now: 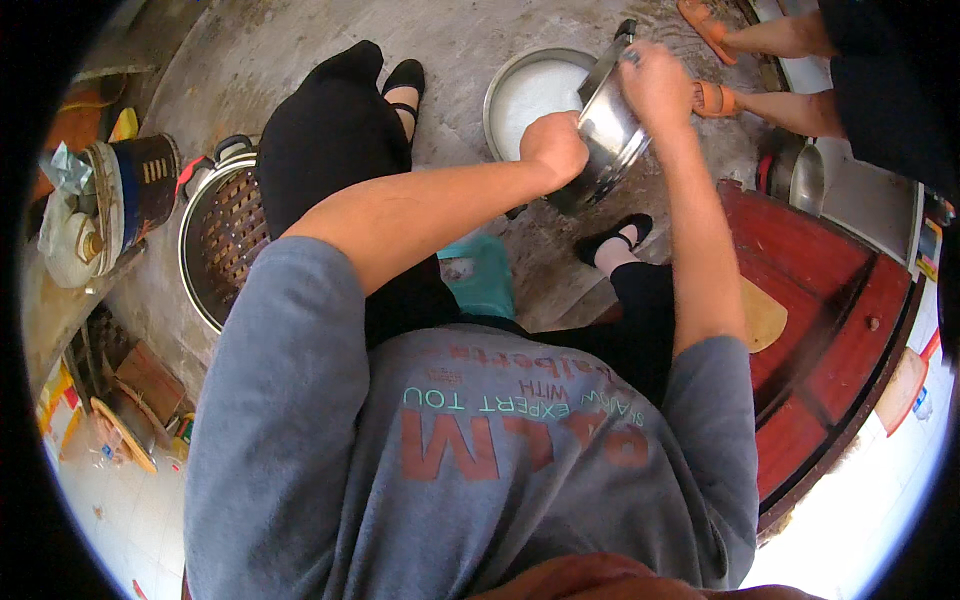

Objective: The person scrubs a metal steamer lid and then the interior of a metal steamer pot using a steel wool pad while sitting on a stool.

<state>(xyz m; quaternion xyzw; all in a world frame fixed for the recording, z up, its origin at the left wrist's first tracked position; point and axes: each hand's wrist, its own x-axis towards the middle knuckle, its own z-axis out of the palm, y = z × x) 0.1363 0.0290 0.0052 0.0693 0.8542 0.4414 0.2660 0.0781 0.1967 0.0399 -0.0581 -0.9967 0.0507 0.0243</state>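
Observation:
A shiny steel pot (613,124) is tipped on its side over the floor, beside a round metal basin (491,112). White, foamy-looking contents (544,90) fill much of the basin. My left hand (555,150) is closed at the pot's near-left side, its fingers partly hidden. Higher up, my right hand (656,86) grips the pot's upper right part, just below a black handle (625,30). Something small and dark shows at its fingertips; what it is cannot be made out.
A steamer pot (225,240) with a slatted bottom stands left of my leg. Between my legs is a teal plastic object (484,277). A red wooden panel (817,300) lies right, and a bucket (135,195) left. Another person's sandalled foot (716,100) is near the pot.

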